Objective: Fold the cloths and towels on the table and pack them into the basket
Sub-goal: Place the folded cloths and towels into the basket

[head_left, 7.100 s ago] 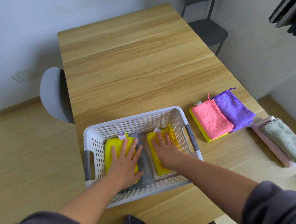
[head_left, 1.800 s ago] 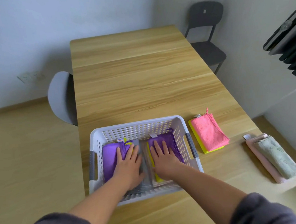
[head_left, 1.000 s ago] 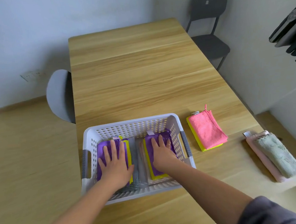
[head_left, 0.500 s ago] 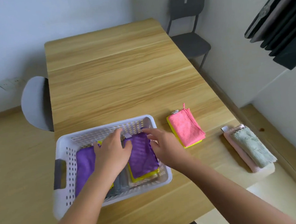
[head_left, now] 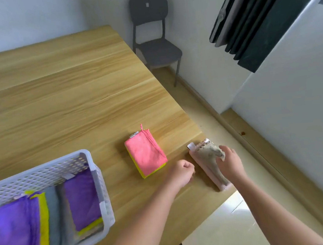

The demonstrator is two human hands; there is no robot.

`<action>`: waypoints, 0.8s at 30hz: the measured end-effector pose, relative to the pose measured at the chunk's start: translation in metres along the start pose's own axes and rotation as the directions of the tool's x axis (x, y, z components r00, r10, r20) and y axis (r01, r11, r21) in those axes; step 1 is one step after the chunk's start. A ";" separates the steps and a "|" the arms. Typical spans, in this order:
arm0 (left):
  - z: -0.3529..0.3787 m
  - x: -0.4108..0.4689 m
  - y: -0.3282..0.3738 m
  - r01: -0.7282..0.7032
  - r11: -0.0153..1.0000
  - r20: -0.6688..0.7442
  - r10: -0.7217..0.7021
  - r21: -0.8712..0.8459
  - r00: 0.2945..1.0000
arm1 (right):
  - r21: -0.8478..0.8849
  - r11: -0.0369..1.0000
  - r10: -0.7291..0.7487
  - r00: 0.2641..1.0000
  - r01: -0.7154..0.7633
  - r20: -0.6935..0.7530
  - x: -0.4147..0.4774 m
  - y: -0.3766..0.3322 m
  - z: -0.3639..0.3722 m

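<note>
The white perforated basket [head_left: 45, 166] sits at the lower left and holds two folded purple cloths [head_left: 82, 200] on top of yellow and grey ones. A folded pink cloth [head_left: 146, 158] lies on a yellow one in the middle of the table. At the right table edge a grey-green towel [head_left: 207, 155] lies on a pink towel [head_left: 223, 187]. My right hand [head_left: 229, 163] grips the grey-green towel's right side, which is bunched up at the fingers. My left hand [head_left: 181, 173] is curled into a fist just left of the towels and holds nothing.
The wooden table [head_left: 79, 101] stretches away behind the cloths. A dark chair [head_left: 155, 46] stands beyond its far right corner. The towels lie close to the table's right edge, with floor below. Dark curtains hang at the upper right.
Both hands have left the basket and moved right to the towel stack at the table edge. The view has swung right, so the basket now sits at the lower left.
</note>
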State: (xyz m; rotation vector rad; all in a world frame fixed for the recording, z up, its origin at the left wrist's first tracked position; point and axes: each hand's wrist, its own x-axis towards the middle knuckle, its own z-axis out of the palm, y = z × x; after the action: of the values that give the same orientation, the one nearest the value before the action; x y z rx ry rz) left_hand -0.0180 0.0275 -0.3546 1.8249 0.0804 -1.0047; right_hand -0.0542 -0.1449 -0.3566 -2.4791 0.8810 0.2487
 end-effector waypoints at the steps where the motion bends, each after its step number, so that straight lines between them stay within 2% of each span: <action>1: 0.012 0.011 -0.003 0.073 0.995 0.041 -0.070 -0.074 0.997 | -0.021 0.998 0.053 0.997 -0.052 0.049 0.010 0.010 0.002; 3: 0.029 0.027 -0.007 0.210 0.951 0.090 -0.194 -0.228 0.977 | -0.074 0.994 0.095 0.982 -0.084 0.163 0.024 0.027 0.012; 5: 0.040 0.042 -0.011 0.284 0.898 0.115 -0.260 -0.337 0.959 | -0.093 0.992 0.099 0.973 -0.081 0.208 0.032 0.036 0.019; 8: 0.051 0.054 -0.016 0.331 0.830 0.160 -0.290 -0.449 0.944 | -0.098 0.994 0.062 0.969 -0.040 0.238 0.037 0.043 0.026; 11: 0.054 0.056 -0.018 0.327 0.820 0.160 -0.285 -0.471 0.945 | -0.027 0.998 0.057 0.949 -0.051 0.309 0.034 0.044 0.026; 14: 0.043 0.045 -0.019 0.268 0.834 0.084 -0.260 -0.482 0.962 | 0.230 0.963 0.032 0.903 -0.143 0.427 0.016 0.032 0.018; 17: 0.016 0.020 -0.010 0.150 0.897 -0.050 -0.187 -0.417 0.981 | 0.455 0.876 -0.101 0.862 -0.159 0.496 -0.004 0.008 0.009; 20: -0.014 -0.010 0.002 0.028 0.906 -0.146 -0.098 -0.423 0.984 | 0.614 0.778 -0.240 0.840 -0.134 0.487 -0.020 -0.022 0.003; 24: -0.061 -0.053 0.018 -0.118 0.922 -0.344 -0.017 -0.368 0.939 | 0.694 0.719 -0.358 0.843 -0.024 0.401 -0.041 -0.078 0.001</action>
State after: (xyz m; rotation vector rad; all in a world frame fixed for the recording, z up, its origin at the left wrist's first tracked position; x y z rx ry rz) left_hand -0.0082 0.0861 -0.2971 1.6057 0.4132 -0.5729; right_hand -0.0365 -0.0705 -0.3138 -1.6515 0.3866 0.4115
